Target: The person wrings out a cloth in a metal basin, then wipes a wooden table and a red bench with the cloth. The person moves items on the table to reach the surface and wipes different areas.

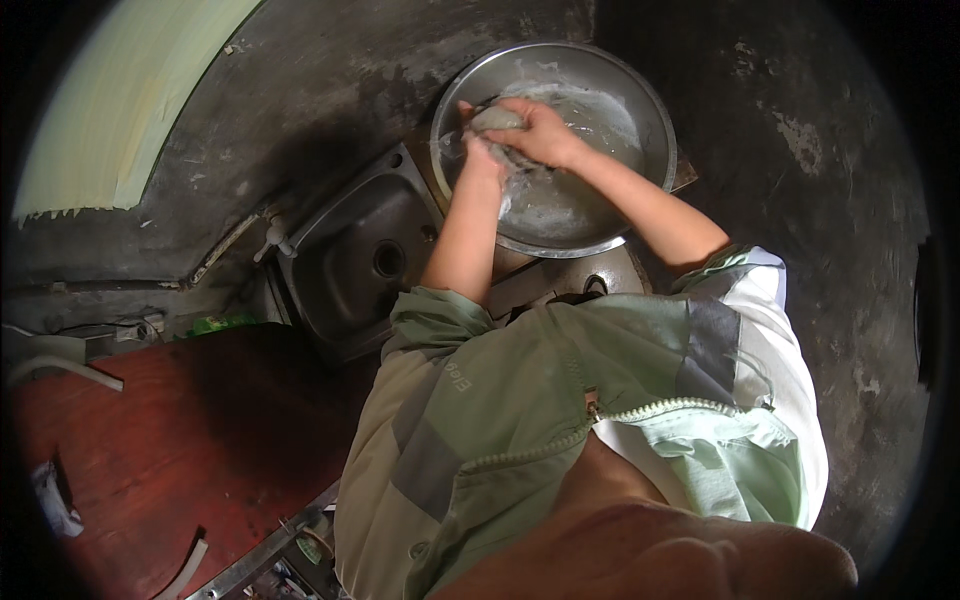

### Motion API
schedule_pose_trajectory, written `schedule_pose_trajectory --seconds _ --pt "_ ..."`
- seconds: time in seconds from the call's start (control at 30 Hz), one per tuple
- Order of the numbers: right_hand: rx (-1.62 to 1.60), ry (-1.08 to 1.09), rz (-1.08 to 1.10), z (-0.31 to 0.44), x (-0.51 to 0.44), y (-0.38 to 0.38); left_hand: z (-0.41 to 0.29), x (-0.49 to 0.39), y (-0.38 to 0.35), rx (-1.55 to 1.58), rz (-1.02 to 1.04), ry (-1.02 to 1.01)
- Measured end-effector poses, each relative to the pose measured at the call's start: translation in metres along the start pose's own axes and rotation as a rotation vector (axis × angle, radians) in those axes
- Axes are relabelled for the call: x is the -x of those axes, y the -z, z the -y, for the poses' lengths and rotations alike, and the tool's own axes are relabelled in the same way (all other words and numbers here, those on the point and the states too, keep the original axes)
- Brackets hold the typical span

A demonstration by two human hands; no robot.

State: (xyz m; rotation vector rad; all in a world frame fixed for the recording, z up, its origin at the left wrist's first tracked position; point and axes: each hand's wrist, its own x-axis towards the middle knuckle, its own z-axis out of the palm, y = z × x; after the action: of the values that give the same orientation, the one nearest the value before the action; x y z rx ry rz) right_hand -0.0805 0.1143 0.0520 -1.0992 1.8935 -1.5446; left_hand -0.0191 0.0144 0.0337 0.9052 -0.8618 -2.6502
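Note:
A large round metal basin (655, 127) holds cloudy, sudsy water. Over its left part my two hands are close together on a bunched, wet greyish cloth (498, 118). My right hand (546, 135) grips the cloth from the right, with the fingers curled round it. On the other side, my left hand (480, 146) has the cloth against its palm and fingers; part of this hand is hidden behind the bundle. More wet cloth hangs below the hands towards the water.
Left of the basin is a metal sink (343, 296) with a round drain, and a tap (276, 238) on its far left side. A red tabletop (142, 420) lies at lower left, with a pale curved strip (184, 570) on it. Dark, worn walls rise around.

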Motion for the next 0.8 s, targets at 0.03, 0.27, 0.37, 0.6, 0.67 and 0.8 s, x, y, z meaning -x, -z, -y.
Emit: schedule_pose_trajectory --seconds 0.03,0.27,0.37,0.6,0.67,0.8 --pt "-0.069 0.094 0.035 0.016 0.008 -0.003 -0.002 -0.005 0.005 0.048 0.022 -0.05" --pt "0.61 0.423 -0.163 0.057 0.024 -0.015 0.004 -0.017 0.013 -0.05 0.143 -0.293" --pt "0.647 0.409 -0.205 0.027 0.005 -0.005 0.02 -0.003 -0.005 -0.147 0.089 -0.365" --pt "1.119 -0.128 -0.044 -0.037 -0.024 0.063 0.022 0.03 -0.002 -0.242 -0.293 -0.108" --pt "1.12 -0.41 -0.022 -0.036 -0.018 0.067 0.005 0.032 0.016 -0.181 -0.259 -0.074" --pt "1.112 -0.348 0.178 -0.03 0.001 0.033 -0.003 0.027 0.04 -0.191 -0.276 0.021"
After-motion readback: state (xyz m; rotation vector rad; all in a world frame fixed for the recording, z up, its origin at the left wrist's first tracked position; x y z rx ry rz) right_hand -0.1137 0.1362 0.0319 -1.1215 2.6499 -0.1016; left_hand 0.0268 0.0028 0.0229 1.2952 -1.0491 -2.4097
